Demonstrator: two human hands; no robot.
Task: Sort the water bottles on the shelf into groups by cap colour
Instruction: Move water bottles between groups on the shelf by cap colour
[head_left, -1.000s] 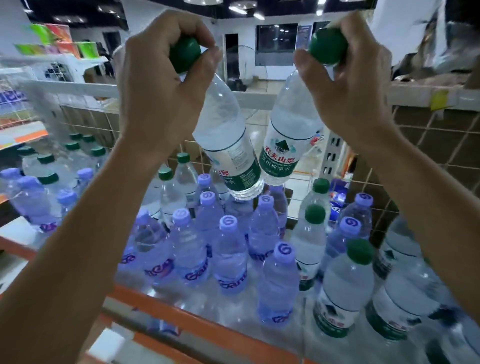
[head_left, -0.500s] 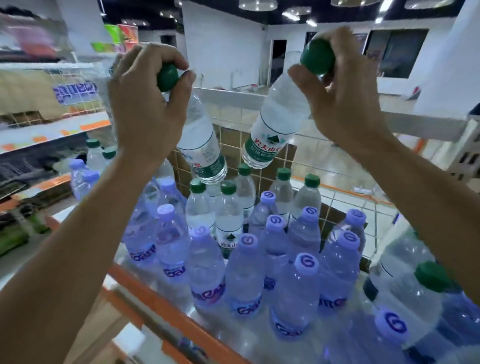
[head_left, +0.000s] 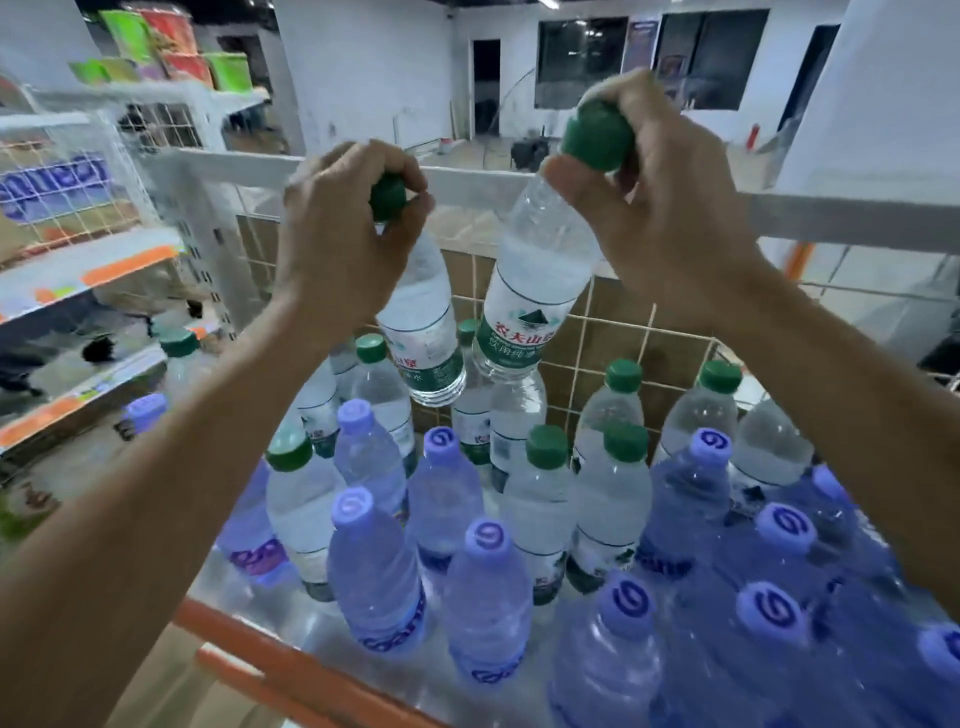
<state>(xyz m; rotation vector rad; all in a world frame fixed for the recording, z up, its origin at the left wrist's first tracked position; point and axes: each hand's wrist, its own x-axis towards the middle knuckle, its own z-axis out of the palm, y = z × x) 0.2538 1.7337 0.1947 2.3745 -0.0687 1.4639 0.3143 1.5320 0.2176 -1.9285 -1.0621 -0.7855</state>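
My left hand (head_left: 337, 234) grips a green-capped water bottle (head_left: 423, 332) by its cap, and the bottle hangs tilted above the shelf. My right hand (head_left: 654, 208) grips a second green-capped bottle (head_left: 535, 296) the same way, its base leaning toward the first. Below them, green-capped bottles (head_left: 543, 499) stand in the middle and back of the shelf. Purple-capped bottles (head_left: 483, 587) fill the front and right side.
The shelf has an orange front rail (head_left: 291, 660) and a white wire-grid back (head_left: 644, 332) with a white top bar (head_left: 467, 182). More shelving (head_left: 88, 275) stands to the left, with a green-capped and a purple-capped bottle on it.
The view has swung right along the shelf. Both hands have kept their grip on the two green-capped bottles, carried them along, and now hold them lower over the green group.
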